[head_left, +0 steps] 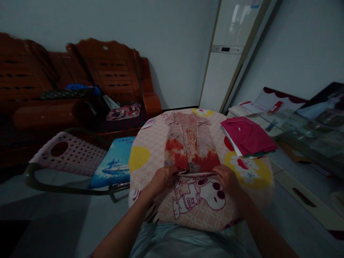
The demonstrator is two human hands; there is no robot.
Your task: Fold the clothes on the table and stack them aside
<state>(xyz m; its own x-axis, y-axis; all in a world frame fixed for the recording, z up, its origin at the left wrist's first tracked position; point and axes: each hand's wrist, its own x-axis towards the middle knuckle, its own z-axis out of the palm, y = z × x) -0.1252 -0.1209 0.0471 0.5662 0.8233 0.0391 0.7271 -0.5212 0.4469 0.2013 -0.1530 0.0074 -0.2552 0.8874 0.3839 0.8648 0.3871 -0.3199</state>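
Note:
A red-and-grey patterned short-sleeved shirt (192, 143) lies spread on the table, its sleeves towards the far side and its sides folded inward. At its near edge, my left hand (164, 178) pinches the left corner of the hem. My right hand (226, 176) grips the right corner of that same hem. The hem stretches straight between both hands, slightly turned up. Beneath it lies a pink tablecloth (153, 179) with cartoon prints, one a white dog below the hem. My fingertips are partly hidden by the fabric.
Folded dark-pink clothes (247, 136) are stacked at the table's right edge. A woven chair (72, 154) with a blue cushion (115, 165) stands left. Behind are wooden armchairs (107, 71) and a tall white air conditioner (223, 64). A glass-topped cabinet (309, 132) is on the right.

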